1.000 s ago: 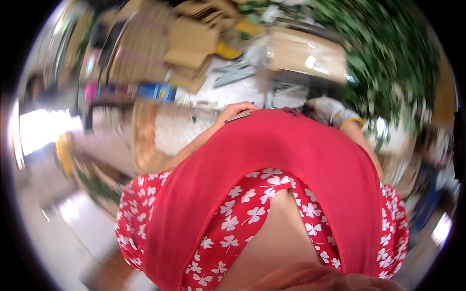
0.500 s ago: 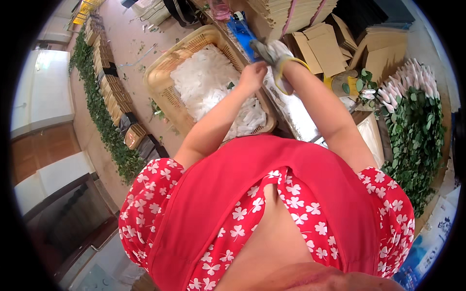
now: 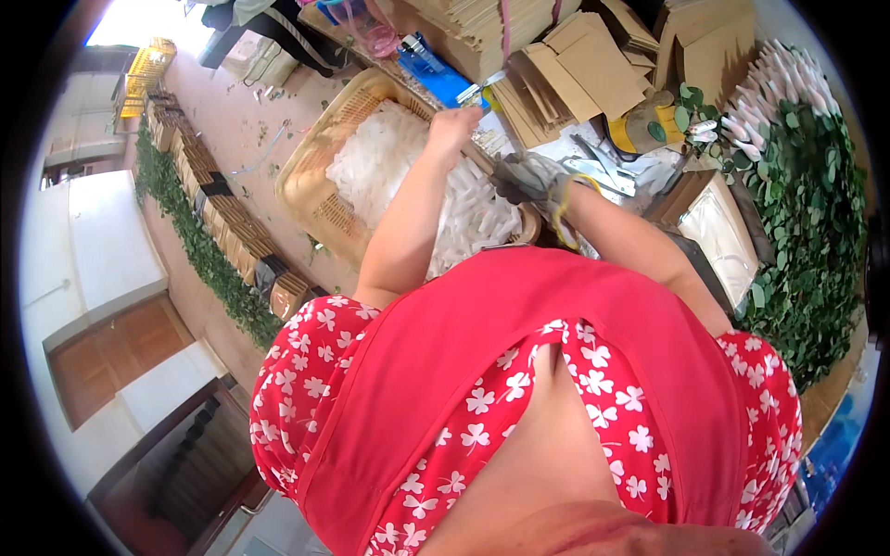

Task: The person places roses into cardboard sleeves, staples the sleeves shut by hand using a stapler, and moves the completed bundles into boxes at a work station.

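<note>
My bare left hand (image 3: 452, 130) is raised over the far right rim of a tan plastic basket (image 3: 301, 176), its fingers closed at the tips. A small pale and greenish piece (image 3: 480, 91) shows at those fingertips; its kind is unclear. Loose white sleeve-like pieces (image 3: 399, 171) fill the basket. My right hand (image 3: 538, 181), in a grey and white work glove with a yellow cuff, is at the table edge, nearer to me and apart from the left. The glove's fingers are too dark and blurred to read. Beyond my left hand lies a blue item (image 3: 436, 69).
Brown cardboard pieces (image 3: 584, 65) are stacked at the back right. Leafy stems with pale wrapped flower heads (image 3: 760, 102) stand at the right. Wrapped bunches (image 3: 204, 190) line the floor at left. A pink transparent container (image 3: 371, 32) and a person's legs (image 3: 292, 37) are farther back.
My hands, close together before, have moved apart. The gloved right hand has come nearer to me; the left has shifted slightly left and farther away. The view has turned slightly.
</note>
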The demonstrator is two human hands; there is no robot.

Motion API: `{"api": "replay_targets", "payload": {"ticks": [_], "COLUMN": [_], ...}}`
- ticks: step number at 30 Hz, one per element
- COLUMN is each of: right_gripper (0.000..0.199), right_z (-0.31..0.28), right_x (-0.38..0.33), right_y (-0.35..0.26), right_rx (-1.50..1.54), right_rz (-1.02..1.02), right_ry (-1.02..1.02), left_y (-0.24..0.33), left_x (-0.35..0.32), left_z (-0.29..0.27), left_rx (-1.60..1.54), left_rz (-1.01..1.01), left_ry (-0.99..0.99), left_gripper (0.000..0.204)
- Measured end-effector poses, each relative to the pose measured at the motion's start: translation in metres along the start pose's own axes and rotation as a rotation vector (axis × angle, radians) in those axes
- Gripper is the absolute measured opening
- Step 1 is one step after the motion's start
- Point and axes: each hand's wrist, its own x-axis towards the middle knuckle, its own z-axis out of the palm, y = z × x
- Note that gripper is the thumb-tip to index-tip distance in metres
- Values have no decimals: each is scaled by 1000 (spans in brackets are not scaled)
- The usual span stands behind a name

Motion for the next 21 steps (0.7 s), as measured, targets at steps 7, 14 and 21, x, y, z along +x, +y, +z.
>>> {"api": "replay_targets", "payload": {"ticks": [7, 14, 21], "right_gripper": [31, 19, 24], "right_z": [-36, -13, -36], "right_x": [-78, -93, -67], "right_y": [38, 36, 19], "right_rx": [152, 95, -302], "right_rz": [17, 95, -238], "right_ry": [74, 28, 88], "left_y": [13, 48, 53], "left_x": [-3, 6, -35], "left_z": [-40, -20, -33], "left_rx": [5, -150, -387], "left_rz": [29, 55, -269], "left_ry": [33, 84, -18], "left_gripper": [47, 20, 8]}}
